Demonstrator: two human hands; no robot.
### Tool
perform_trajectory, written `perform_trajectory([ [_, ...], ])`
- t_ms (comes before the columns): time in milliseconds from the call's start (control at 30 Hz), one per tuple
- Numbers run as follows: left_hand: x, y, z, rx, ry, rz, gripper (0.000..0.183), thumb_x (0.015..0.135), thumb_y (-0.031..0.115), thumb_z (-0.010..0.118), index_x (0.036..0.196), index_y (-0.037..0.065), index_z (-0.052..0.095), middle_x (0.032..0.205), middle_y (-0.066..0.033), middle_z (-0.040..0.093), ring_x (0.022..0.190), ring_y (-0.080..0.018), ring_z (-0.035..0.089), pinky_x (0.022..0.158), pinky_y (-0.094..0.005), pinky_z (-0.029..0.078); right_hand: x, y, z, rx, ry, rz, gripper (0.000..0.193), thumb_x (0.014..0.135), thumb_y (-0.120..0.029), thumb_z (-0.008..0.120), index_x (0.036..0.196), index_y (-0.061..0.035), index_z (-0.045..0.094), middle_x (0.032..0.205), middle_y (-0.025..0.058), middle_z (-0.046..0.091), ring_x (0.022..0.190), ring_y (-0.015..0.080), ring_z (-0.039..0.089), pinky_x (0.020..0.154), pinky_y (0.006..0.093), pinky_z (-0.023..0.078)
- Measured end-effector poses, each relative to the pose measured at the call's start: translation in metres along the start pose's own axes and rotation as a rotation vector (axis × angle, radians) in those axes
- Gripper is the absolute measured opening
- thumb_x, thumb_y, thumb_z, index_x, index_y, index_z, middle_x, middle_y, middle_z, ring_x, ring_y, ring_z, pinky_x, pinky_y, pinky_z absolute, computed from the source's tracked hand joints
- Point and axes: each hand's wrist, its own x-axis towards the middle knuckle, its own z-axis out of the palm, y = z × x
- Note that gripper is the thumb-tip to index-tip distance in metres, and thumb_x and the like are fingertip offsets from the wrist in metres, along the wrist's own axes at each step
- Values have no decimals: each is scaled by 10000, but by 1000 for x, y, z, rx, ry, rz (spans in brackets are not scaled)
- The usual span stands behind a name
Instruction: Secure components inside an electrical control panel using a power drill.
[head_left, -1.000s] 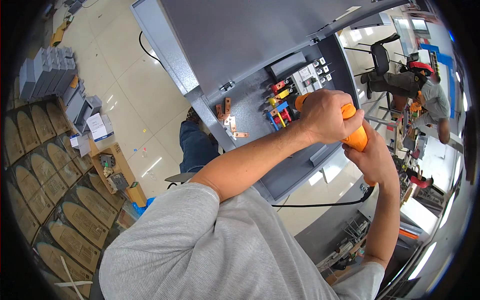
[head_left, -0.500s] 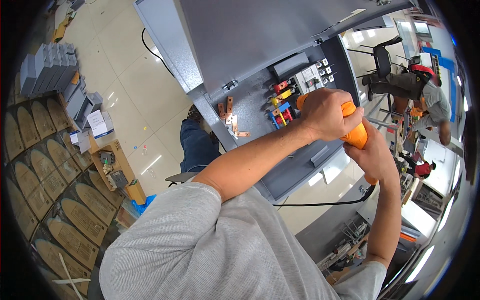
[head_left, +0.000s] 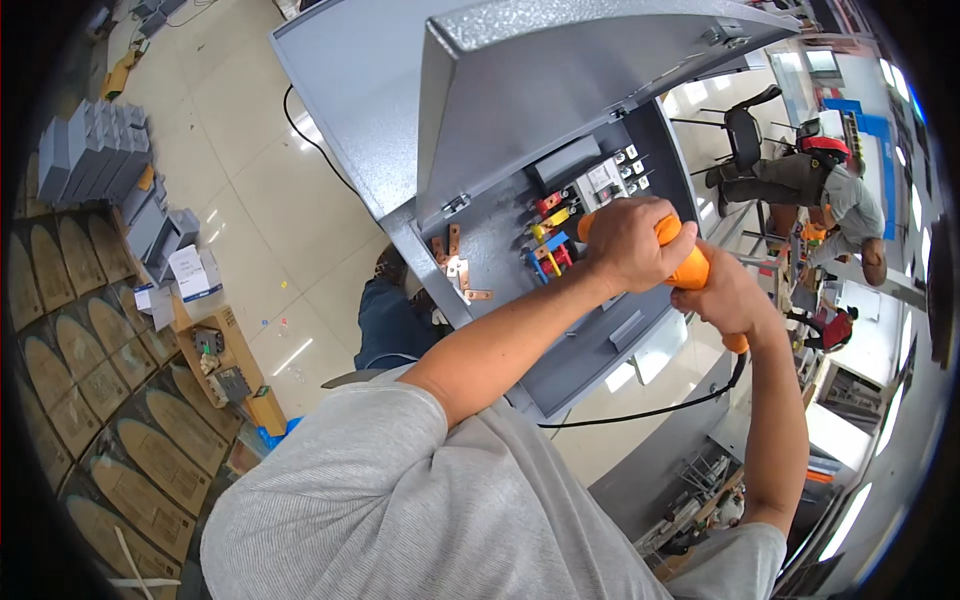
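Observation:
Both my hands are closed around an orange corded power drill above an open grey metal enclosure. My left hand wraps its body toward the front. At the rear grip is my right hand, with a black cord trailing from the handle's end. The drill's front points at red, yellow and blue sleeved bars beside a grey-and-white circuit breaker. My left hand and the drill hide part of the breaker and the drill's tip. Several copper strips lie at the enclosure's left edge.
The enclosure's hinged door stands raised behind the bars. Grey metal boxes are stacked at the far left, near cardboard packages. A co-worker is at the right beyond a black chair.
My view has shifted, so the enclosure, hands and drill appear slightly farther left and more of the door's edge shows. Both hands keep hold of the drill.

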Motion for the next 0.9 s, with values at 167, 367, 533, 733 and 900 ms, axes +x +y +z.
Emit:
perform_trajectory([
  [167,-4,2,-1,-3,-19,-28,305,897,335,716,763,63,697,720,-129,699,665,-353,698,610,-439,541,-4,-5,-1,41,-73,9,487,768,-85,797,1214,-7,619,857,75,704,704,160,655,664,330,541],
  [367,-10,-3,8,-51,73,16,332,864,342,744,697,74,640,666,-137,654,626,-364,667,592,-456,519,-1,2,1,-41,-78,112,520,758,-84,787,1240,-12,603,853,91,706,694,190,672,662,343,554],
  [533,-16,2,8,4,92,4,388,827,375,745,637,67,605,600,-129,613,556,-326,634,543,-435,486,-3,16,7,-33,-40,25,517,747,-81,785,1223,9,603,870,101,703,700,208,675,678,353,557],
  [733,-17,-2,14,7,126,2,383,829,366,746,637,69,600,599,-116,609,545,-319,623,539,-424,482,3,19,4,-48,-67,-8,523,747,-95,783,1228,8,603,908,115,707,776,230,685,751,364,563],
  [900,-18,-2,14,21,130,35,367,829,354,749,649,68,607,599,-111,607,546,-312,626,539,-419,484,0,20,7,-95,-15,-42,511,759,-103,772,1225,20,601,948,160,712,825,294,690,811,390,557],
])
